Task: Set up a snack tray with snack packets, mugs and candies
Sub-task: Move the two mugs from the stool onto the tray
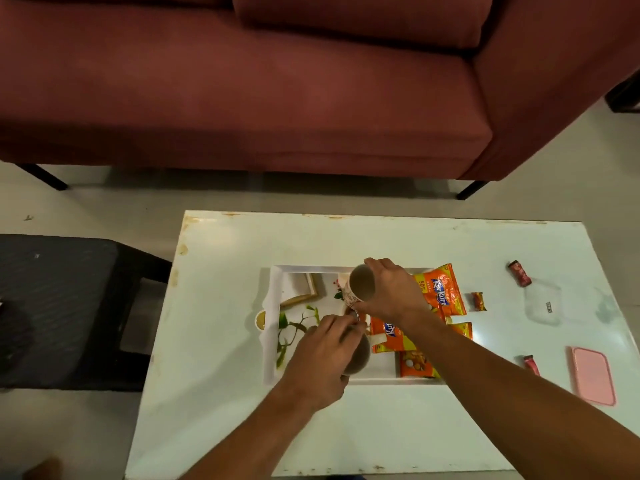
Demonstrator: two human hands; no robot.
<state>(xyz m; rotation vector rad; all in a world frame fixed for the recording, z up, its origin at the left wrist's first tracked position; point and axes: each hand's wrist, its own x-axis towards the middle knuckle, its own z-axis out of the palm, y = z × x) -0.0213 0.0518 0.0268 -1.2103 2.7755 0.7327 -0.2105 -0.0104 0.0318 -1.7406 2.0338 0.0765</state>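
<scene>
Pale floor, maroon sofa (277, 98) at back, dark stool (62, 306) at left, white tabletop (225, 393) in front w/ scuffed far edge.

Both forearms reach in from the near side and the hands meet over the tray (273, 341). The right hand (391, 289) comes in from the right. Its fingers and thumb are wrapped round the far mug (362, 284), which is tipped so its mouth faces the camera; pale beige inside, floral print on the outer wall. It's over the tray's far half; can't tell if its base touches. The left hand (325, 348) is palm down, fingers curled over the near mug (356, 353) and gripping it at the rim, ring on one finger. This mug is mostly hidden under the hand, near the tray's front edge. The two hands are almost touching.

The tray is white, rectangular, leaf print on the base, handle cut-out on the left rim. Its right half holds orange snack pkts: one at the far corner (440, 289), partly behind the right wrist, one in the middle (388, 336), one at the near corner (415, 365), and a fourth (462, 330) peeking past the forearm over the right rim.

On the tabletop right of the tray are three wrapped candies: a far one (519, 273), one just beside the pkts (479, 301), a near one (531, 364). A clear box (542, 303) sits btwn them w/ its lid off; contents can't be made out. A pink lid (593, 375) lies flat near the right edge.
</scene>
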